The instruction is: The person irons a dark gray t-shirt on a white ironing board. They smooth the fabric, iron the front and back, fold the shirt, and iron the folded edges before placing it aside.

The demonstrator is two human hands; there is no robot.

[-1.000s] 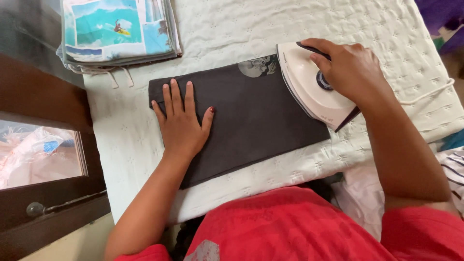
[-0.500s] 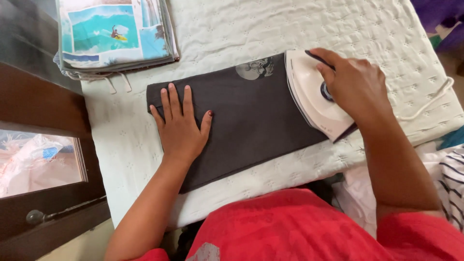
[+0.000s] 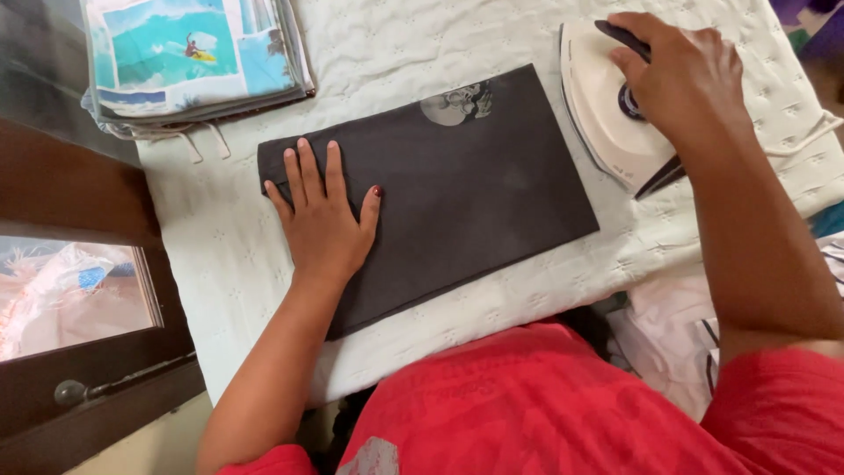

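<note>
A folded dark grey garment (image 3: 466, 185) with a pale round print near its far edge lies on a white quilted surface (image 3: 387, 53). My left hand (image 3: 323, 215) rests flat on the garment's left end, fingers spread. My right hand (image 3: 681, 75) grips the dark handle of a white clothes iron (image 3: 598, 114), which sits on the quilted surface just off the garment's right edge. The iron's pale cord (image 3: 813, 136) runs off to the right.
A stack of folded cloth with a blue sea print (image 3: 189, 57) lies at the far left of the surface. A dark wooden window frame (image 3: 105, 352) runs along the left. More white fabric (image 3: 677, 343) is heaped at the right, near my red shirt.
My right hand has slid the iron to the right, off the dark garment and onto the white quilted surface. My left hand has stayed flat on the garment.
</note>
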